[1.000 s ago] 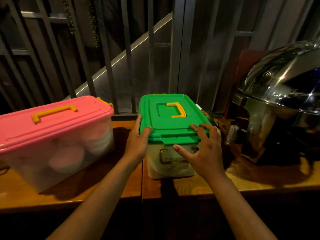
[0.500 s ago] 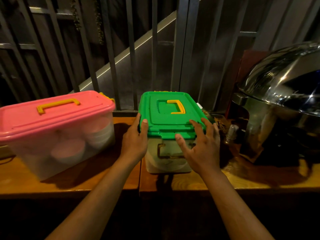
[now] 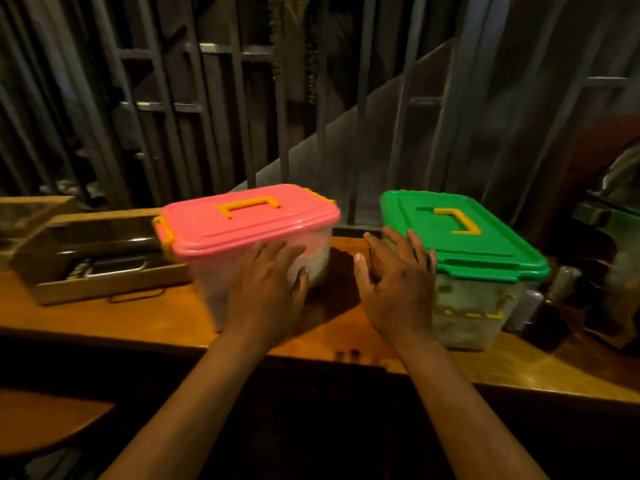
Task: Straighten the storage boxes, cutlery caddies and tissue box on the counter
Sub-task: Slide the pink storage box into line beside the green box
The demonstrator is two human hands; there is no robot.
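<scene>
A clear storage box with a pink lid [image 3: 249, 220] and yellow handle stands on the wooden counter [image 3: 104, 317], turned at an angle. My left hand [image 3: 266, 292] lies flat against its near right side, fingers spread. To the right stands a clear box with a green lid [image 3: 460, 233] and yellow handle. My right hand [image 3: 398, 285] hovers in the gap between the two boxes, fingers apart, holding nothing, close to the green box's left corner. A wooden cutlery caddy [image 3: 100, 251] with metal pieces inside sits to the left of the pink box.
Metal bars [image 3: 242, 109] rise directly behind the counter. A shiny steel chafing dish [image 3: 620, 188] stands at the far right, with small bottles [image 3: 533, 303] between it and the green box. Another wooden box [image 3: 31, 209] sits at the far left.
Both hands have left the green box and moved left; the left hand now rests on the pink box. The view has swung left, bringing the caddy into sight.
</scene>
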